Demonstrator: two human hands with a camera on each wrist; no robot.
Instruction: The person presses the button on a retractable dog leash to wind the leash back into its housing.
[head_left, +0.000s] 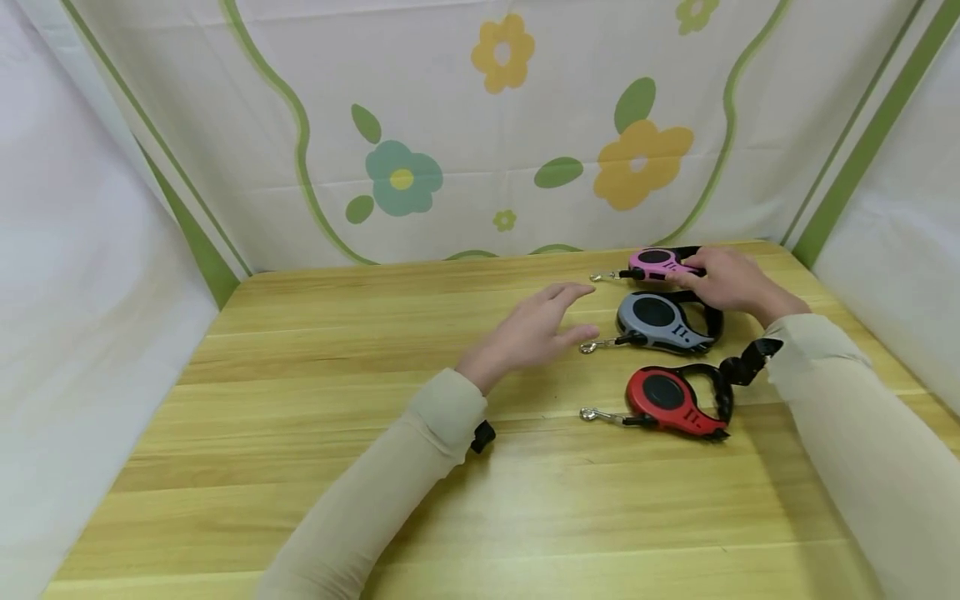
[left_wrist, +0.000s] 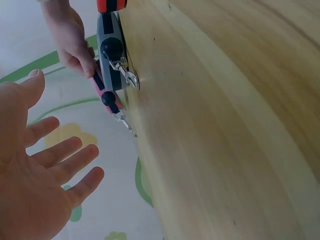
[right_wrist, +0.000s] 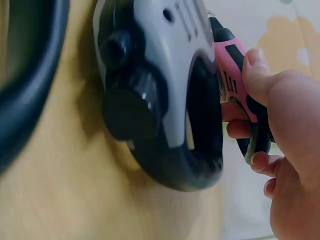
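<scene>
Cream-sleeved forearms reach out over the pale wooden table (head_left: 315, 433), where three plastic retractable dog leashes lie in a row with their metal clips pointing left, laid flat so each handle loop faces the right hand: the red retractable leash (head_left: 671, 402) nearest, the grey retractable leash (head_left: 660, 322) in the middle, and the pink retractable leash (head_left: 656, 264) farthest back by the flowered cloth backdrop (head_left: 480, 125). Fingers of the right hand (head_left: 731, 282) curl round the black handle loop of the pink leash, gripping it where it rests on the table just beside the grey one. Spread and relaxed, the left hand (head_left: 528, 333) hovers palm-down holding nothing, its fingertips near the grey leash's clip (head_left: 588, 347), seemingly kept free.
</scene>
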